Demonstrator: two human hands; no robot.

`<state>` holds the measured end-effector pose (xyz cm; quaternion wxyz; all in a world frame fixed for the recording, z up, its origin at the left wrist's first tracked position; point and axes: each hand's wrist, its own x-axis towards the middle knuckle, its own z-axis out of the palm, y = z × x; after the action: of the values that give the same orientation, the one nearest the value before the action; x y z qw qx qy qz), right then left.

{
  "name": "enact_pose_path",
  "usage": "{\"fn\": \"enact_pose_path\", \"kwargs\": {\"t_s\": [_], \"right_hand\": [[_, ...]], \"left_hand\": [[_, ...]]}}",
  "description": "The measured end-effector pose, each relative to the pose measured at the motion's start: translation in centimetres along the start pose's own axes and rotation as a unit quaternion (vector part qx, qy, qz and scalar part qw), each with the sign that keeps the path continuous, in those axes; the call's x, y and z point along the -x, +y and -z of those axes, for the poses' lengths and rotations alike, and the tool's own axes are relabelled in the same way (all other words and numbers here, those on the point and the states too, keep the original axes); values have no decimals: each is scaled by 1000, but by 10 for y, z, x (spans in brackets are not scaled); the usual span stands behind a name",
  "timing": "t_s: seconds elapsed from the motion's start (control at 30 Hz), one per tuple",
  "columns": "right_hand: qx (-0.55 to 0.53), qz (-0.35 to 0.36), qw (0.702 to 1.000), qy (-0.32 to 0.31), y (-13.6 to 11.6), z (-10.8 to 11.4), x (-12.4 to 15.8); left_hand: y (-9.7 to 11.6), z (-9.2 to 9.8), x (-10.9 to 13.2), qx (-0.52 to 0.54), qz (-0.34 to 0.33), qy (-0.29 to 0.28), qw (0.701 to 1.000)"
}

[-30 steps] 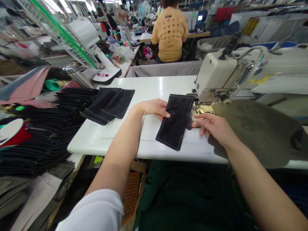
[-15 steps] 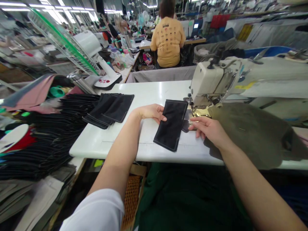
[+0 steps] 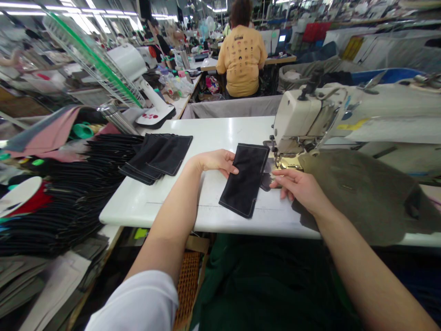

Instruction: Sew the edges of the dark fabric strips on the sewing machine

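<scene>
My left hand (image 3: 220, 162) pinches the left edge of a black fabric piece (image 3: 244, 180), thumb on top and the other fingers partly beneath. Pale stitching runs along the edges of this piece. My right hand (image 3: 292, 185) is beside the needle area of the sewing machine (image 3: 294, 119), its fingers bent and thumb close to the forefinger. Whatever those fingertips may hold is too small to make out. A gap separates the right hand from the black piece. Olive-grey fabric (image 3: 354, 197) lies to the right, partly under the right wrist.
Several stitched black pieces (image 3: 168, 154) lie overlapped on the white table (image 3: 138, 209). Left of it is a large stack of black pieces (image 3: 79, 197). A white fan (image 3: 127, 62) stands at the back left. Ahead, a person in a yellow shirt (image 3: 241, 59) sits facing away.
Both hands and the black piece stay practically where they were. Only a very slight shift of the whole view shows.
</scene>
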<state>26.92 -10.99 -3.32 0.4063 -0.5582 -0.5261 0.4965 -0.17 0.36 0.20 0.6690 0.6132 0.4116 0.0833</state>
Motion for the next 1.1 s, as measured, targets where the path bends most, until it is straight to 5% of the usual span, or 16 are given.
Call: {"fn": "enact_pose_path", "kwargs": {"t_s": [0.27, 0.43, 0.63, 0.8, 1.1], "right_hand": [[25, -3, 1000, -6, 4, -1, 1], [25, 38, 999, -10, 16, -2, -7], [34, 39, 999, -15, 11, -6, -8], [21, 19, 1000, -13, 6, -6, -8], [-8, 54, 998, -15, -5, -15, 0]], "left_hand": [[-2, -6, 6, 16, -7, 26, 1000], [5, -1, 13, 32, -108, 208, 972], [22, 5, 43, 41, -201, 317, 926], [32, -6, 59, 20, -228, 331, 915], [29, -33, 51, 63, -227, 336, 912]]}}
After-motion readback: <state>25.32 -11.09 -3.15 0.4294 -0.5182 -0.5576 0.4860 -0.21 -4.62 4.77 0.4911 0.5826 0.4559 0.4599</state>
